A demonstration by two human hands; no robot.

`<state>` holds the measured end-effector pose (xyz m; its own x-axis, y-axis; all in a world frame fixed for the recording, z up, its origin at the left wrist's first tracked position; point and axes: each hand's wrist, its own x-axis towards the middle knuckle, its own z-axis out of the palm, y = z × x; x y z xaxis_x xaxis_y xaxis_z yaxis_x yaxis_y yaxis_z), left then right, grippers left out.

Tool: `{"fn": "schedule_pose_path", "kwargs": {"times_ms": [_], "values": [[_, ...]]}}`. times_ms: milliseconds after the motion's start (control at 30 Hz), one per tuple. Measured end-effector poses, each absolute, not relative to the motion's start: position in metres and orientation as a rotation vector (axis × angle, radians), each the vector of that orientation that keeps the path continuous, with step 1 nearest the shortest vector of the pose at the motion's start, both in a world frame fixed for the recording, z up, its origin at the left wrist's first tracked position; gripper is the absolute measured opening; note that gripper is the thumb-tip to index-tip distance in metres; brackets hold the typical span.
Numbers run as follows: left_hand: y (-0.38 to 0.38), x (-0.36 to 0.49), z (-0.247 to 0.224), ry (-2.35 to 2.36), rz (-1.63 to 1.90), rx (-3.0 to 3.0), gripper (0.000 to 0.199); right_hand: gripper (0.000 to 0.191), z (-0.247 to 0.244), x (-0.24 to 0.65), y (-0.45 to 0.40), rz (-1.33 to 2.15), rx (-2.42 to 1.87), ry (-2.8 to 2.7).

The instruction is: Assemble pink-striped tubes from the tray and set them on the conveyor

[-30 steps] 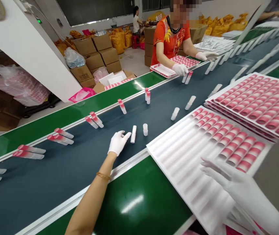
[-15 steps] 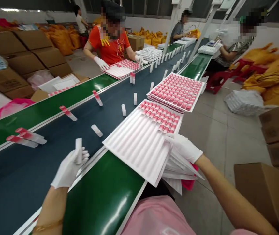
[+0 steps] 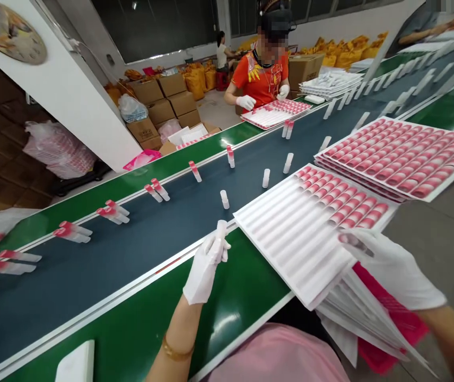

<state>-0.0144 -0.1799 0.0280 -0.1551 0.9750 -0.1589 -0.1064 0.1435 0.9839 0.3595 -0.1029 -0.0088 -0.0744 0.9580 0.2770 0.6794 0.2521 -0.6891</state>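
Observation:
My left hand, in a white glove, is closed on a small white tube held upright above the belt's near edge. A partly filled white ridged tray lies on the green ledge in front of me. Pink-and-white tubes lie in rows at its far right end; the nearer grooves are bare. My right hand, also gloved, is at the tray's right edge, its fingers closed round a pink-and-white tube that they partly cover. Beyond lies a stack of full trays.
A dark conveyor belt carries loose white tubes and pink-topped tubes. Across it, a gloved co-worker handles another tray. Below my tray are stacked white trays and something bright pink. A white block lies on the near ledge.
My view has swung left, bringing a wall clock and pillar into sight. My left hand, still holding a white tube, is now closer to the tray. A pink-and-white tube now shows in my right hand.

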Motion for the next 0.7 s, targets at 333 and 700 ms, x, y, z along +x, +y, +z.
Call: {"fn": "schedule_pose_path", "kwargs": {"times_ms": [333,700], "values": [[-0.193,-0.006,0.019,1.482,1.243,1.046,0.040,0.015,0.082,0.185,-0.130,0.967,-1.013,-1.728],[-0.191,0.002,0.007,1.341,1.303,0.996,0.034,0.014,0.079,0.172,-0.137,0.862,-0.947,-1.951]]}}
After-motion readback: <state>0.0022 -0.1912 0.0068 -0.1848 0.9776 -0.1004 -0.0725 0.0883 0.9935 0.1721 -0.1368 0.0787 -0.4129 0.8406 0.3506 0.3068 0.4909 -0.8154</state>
